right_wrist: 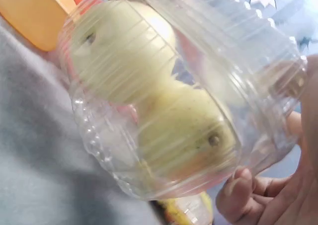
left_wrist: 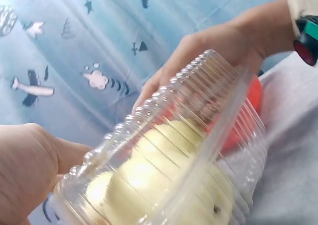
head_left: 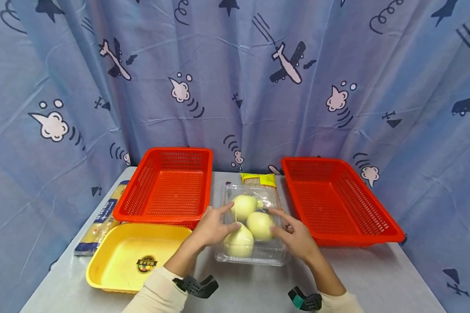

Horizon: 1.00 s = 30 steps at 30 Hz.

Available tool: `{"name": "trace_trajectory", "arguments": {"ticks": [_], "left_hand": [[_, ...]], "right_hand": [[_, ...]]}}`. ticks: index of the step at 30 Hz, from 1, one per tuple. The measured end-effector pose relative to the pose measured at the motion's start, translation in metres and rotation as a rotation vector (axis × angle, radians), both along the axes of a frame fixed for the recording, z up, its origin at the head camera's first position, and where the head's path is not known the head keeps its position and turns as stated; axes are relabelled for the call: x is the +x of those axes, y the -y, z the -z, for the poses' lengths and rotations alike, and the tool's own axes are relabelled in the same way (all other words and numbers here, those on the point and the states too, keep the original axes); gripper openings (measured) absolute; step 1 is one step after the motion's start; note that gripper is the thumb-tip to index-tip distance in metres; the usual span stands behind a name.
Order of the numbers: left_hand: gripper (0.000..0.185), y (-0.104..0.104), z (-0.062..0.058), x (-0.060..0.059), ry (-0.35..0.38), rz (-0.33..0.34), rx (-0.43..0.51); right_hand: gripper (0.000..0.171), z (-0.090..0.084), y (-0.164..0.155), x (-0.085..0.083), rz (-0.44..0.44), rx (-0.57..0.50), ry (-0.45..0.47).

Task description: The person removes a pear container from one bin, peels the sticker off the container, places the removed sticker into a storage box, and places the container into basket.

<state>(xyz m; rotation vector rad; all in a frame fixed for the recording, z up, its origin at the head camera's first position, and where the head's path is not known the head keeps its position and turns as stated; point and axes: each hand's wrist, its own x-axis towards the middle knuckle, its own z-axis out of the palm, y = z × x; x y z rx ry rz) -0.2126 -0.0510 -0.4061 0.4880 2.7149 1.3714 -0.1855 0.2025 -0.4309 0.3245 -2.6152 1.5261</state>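
The clear clamshell (head_left: pixel 252 226) sits on the grey table (head_left: pixel 376 278) between 2 red baskets (head_left: pixel 168 187), just right of the yellow tray (head_left: pixel 121 256), with 3 pale apples (head_left: pixel 244 206) inside. The left hand (head_left: pixel 211 228) rests on its left side, fingers fairly straight and laid over the lid; the right hand (head_left: pixel 293 234) presses the right side, fingers extended and slightly bent at the tips. Neither hand wraps underneath. The thin ribbed plastic looks slick and flexible, so a squeeze from the sides could bow the walls and let the box slip out if lifted. The lid seems unlatched or barely closed, though I cannot tell for certain; if it pops, the apples could roll out onto the table. Tilting is another risk: loose fruit would shift to 1 end and twist the box out of the fingers.
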Motion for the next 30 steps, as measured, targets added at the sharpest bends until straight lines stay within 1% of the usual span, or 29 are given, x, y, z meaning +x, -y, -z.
{"name": "trace_trajectory", "arguments": {"ticks": [4,8,14,18,21,24,28,30], "left_hand": [[0.067,0.006,-0.017,-0.001,0.005,0.009,-0.017],[0.067,0.015,-0.034,-0.005,-0.014,0.029,-0.031],[0.066,0.031,-0.054,-0.010,-0.046,0.047,-0.018],[0.066,0.039,-0.065,-0.014,-0.001,0.051,-0.008],[0.068,0.047,-0.075,-0.018,0.075,0.041,0.021],[0.070,0.056,-0.084,-0.022,0.134,0.032,0.026],[0.071,0.070,-0.095,-0.029,0.160,0.029,0.010],[0.072,0.078,-0.099,-0.033,0.176,0.026,0.008]], "right_hand": [[0.043,-0.019,0.004,0.000,-0.025,0.052,-0.007],[0.045,-0.036,0.010,-0.004,-0.050,0.086,-0.027],[0.048,-0.054,0.023,-0.015,-0.060,0.159,-0.012],[0.050,-0.065,0.031,-0.021,-0.072,0.163,-0.005],[0.051,-0.074,0.038,-0.026,-0.088,0.144,0.011],[0.052,-0.083,0.047,-0.032,-0.109,0.139,0.027],[0.053,-0.092,0.061,-0.041,-0.120,0.135,0.061],[0.055,-0.096,0.069,-0.045,-0.121,0.130,0.063]]}}
